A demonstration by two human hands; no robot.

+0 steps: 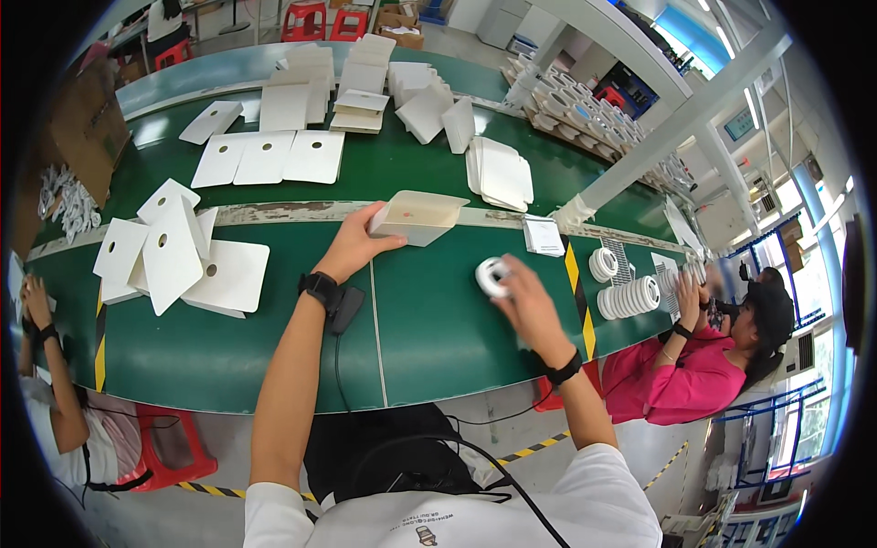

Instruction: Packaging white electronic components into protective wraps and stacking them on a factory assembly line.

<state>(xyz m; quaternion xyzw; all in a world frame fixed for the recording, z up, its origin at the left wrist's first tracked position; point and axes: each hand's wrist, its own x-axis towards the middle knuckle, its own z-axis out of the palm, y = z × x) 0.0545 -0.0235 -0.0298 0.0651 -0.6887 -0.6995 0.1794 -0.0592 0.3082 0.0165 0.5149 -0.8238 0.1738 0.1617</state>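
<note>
The left hand grips the box by its left end, long axis roughly sideways, while the right hand grasps the ring to the box's near right, apart from it.

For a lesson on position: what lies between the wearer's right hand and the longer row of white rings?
Black-and-yellow tape on the green tabletop, in the head view.

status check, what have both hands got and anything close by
Left hand gripping white box. Right hand holding white ring. Small white paper stack beyond right hand.
</note>
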